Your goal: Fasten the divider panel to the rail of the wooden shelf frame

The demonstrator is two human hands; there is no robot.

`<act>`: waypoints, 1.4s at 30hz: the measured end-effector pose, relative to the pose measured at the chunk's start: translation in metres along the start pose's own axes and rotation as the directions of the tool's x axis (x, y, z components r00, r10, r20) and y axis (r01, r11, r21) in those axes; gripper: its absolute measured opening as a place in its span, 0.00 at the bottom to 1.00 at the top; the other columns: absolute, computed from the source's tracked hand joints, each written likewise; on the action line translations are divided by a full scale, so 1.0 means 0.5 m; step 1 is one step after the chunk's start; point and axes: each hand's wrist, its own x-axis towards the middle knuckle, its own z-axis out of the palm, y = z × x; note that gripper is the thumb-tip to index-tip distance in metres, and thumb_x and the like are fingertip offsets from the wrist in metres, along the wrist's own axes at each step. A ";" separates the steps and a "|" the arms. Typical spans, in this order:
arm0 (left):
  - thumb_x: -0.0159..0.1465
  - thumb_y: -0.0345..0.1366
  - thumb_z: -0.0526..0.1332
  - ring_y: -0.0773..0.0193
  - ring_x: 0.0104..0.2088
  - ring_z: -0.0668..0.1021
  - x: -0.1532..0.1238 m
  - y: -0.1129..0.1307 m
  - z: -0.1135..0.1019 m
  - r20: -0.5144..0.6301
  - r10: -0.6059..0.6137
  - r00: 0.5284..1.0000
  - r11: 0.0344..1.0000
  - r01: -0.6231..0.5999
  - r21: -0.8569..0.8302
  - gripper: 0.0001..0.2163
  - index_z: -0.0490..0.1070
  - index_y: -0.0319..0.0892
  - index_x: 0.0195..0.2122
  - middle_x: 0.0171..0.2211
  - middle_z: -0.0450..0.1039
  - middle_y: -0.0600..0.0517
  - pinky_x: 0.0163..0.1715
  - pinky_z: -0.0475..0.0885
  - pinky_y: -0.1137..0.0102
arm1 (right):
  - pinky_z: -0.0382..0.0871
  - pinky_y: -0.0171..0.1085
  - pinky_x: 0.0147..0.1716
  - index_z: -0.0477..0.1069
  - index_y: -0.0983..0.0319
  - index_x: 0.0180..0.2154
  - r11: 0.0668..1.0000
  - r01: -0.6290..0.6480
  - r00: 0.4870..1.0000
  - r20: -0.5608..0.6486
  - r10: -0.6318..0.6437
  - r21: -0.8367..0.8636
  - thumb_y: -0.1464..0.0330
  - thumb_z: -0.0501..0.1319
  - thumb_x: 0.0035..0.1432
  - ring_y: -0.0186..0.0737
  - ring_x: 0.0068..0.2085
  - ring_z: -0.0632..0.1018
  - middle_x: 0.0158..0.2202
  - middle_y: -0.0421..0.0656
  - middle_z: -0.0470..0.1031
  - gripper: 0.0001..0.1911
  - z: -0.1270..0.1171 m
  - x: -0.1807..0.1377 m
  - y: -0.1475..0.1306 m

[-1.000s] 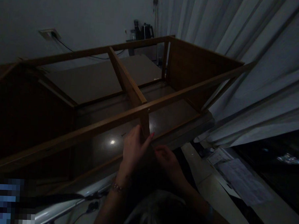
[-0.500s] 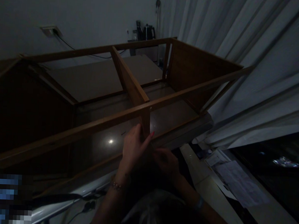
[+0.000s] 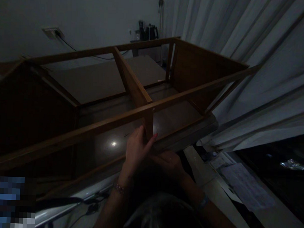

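Note:
A brown wooden furniture frame (image 3: pixel 103 122) with a middle divider stretches across the view. My left hand (image 3: pixel 136 147) is closed around the short upright post (image 3: pixel 149 122) at the divider's near end, thumb on the right side. Just below and to the right, my right hand (image 3: pixel 168 161) has its fingers curled in near the foot of that post. It is too dark to tell what lies between those fingers. Dark shadow hides the area under both hands.
A white curtain (image 3: pixel 220 39) hangs along the right. Papers (image 3: pixel 247 185) lie on the floor at lower right. A black kettle (image 3: pixel 152 32) stands at the back. A cable runs from a wall socket (image 3: pixel 52 33). A metal rail (image 3: pixel 62 209) and cords are at lower left.
My right hand has shifted slightly left, its fingers reaching in closer to the left wrist and the post's foot. My left hand keeps its grip on the post.

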 end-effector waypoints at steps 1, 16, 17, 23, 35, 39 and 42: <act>0.63 0.51 0.54 0.62 0.32 0.75 0.000 0.001 0.000 0.000 -0.001 1.000 1.000 0.001 -0.002 0.16 0.66 0.42 0.38 0.32 0.72 0.50 0.32 0.68 0.69 | 0.66 0.35 0.30 0.72 0.55 0.51 1.000 0.003 1.000 0.012 -0.003 -0.004 0.74 0.55 0.62 0.35 0.27 0.72 0.23 0.39 0.72 0.17 0.001 -0.001 0.000; 0.63 0.51 0.54 0.60 0.34 0.76 0.002 0.000 -0.003 0.017 0.004 1.000 1.000 -0.004 -0.009 0.17 0.66 0.42 0.39 0.33 0.72 0.49 0.32 0.69 0.69 | 0.74 0.34 0.36 0.75 0.60 0.37 0.803 -0.321 0.930 0.007 0.368 0.502 0.68 0.55 0.64 0.36 0.34 0.78 0.33 0.42 0.79 0.09 0.007 0.016 -0.041; 0.63 0.51 0.54 0.61 0.34 0.76 0.002 0.000 -0.003 0.018 0.006 1.000 1.000 -0.006 -0.015 0.17 0.66 0.42 0.39 0.33 0.72 0.49 0.32 0.69 0.69 | 0.74 0.34 0.36 0.75 0.59 0.37 0.781 -0.346 0.918 0.018 0.395 0.520 0.69 0.57 0.63 0.36 0.34 0.78 0.33 0.41 0.78 0.08 0.007 0.017 -0.045; 0.63 0.51 0.54 0.61 0.32 0.75 0.002 0.000 -0.003 0.014 0.000 1.000 1.000 0.000 -0.020 0.17 0.66 0.42 0.38 0.32 0.72 0.50 0.31 0.68 0.69 | 0.73 0.37 0.43 0.66 0.56 0.53 0.704 -0.491 0.840 0.065 0.538 0.514 0.72 0.58 0.59 0.38 0.42 0.77 0.45 0.43 0.76 0.19 0.016 0.000 -0.053; 0.63 0.50 0.55 0.61 0.33 0.76 0.003 0.002 -0.003 0.016 -0.005 1.000 1.000 0.005 -0.023 0.16 0.67 0.42 0.38 0.32 0.73 0.50 0.32 0.69 0.69 | 0.72 0.41 0.44 0.71 0.57 0.45 0.848 -0.311 0.939 0.000 0.344 0.429 0.75 0.55 0.61 0.40 0.43 0.76 0.39 0.43 0.77 0.13 0.009 -0.015 -0.020; 0.63 0.51 0.55 0.60 0.34 0.76 0.001 0.002 -0.003 0.006 -0.004 1.000 1.000 0.004 -0.016 0.16 0.66 0.42 0.39 0.33 0.73 0.49 0.33 0.69 0.68 | 0.69 0.44 0.46 0.71 0.55 0.48 0.902 -0.189 0.980 0.021 0.197 0.388 0.75 0.53 0.62 0.41 0.45 0.75 0.42 0.42 0.78 0.16 0.009 -0.019 -0.010; 0.63 0.51 0.55 0.61 0.33 0.76 0.001 0.002 -0.004 0.020 -0.010 1.000 1.000 0.010 -0.018 0.16 0.66 0.42 0.38 0.33 0.73 0.50 0.32 0.69 0.68 | 0.70 0.42 0.44 0.66 0.56 0.54 0.911 -0.211 0.975 0.013 0.221 0.355 0.75 0.53 0.63 0.39 0.43 0.75 0.42 0.43 0.78 0.19 0.011 -0.024 -0.006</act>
